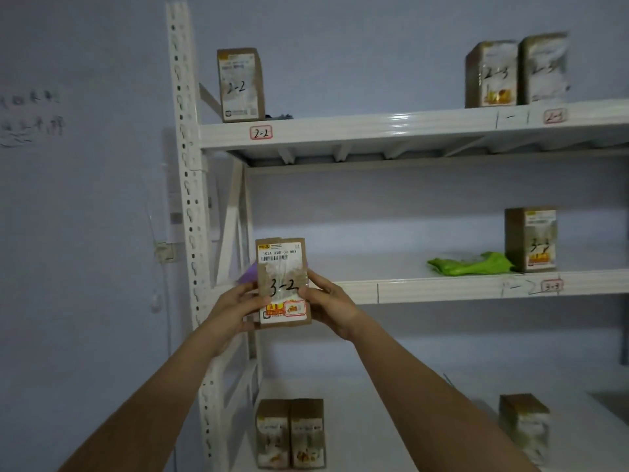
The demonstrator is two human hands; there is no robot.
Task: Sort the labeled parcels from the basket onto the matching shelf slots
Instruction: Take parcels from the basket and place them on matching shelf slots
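Head view shows our fingertips (308,291) pinching the side edges of a brown parcel (283,282): the left hand (235,310) closes on its left edge, the right hand (328,301) on its right edge. We hold it upright in front of the left end of the middle shelf (442,290), not yet resting on it.

Something purple shows behind the parcel; we cannot tell what it is. If we push the box in blind, we judge it could catch on that thing or on the white upright post (190,206) and tip from so light a grip. Its slot tag is hidden behind the box, so we could also misplace it.

Handwriting on the parcel reads "3-2", and its printed label shows "102A" above a barcode. On the top shelf a box marked "2-2" (241,85) stands above a red-framed tag "2-2" (261,132). Near the middle shelf's right end a tag (551,286) seems to read "3-3".
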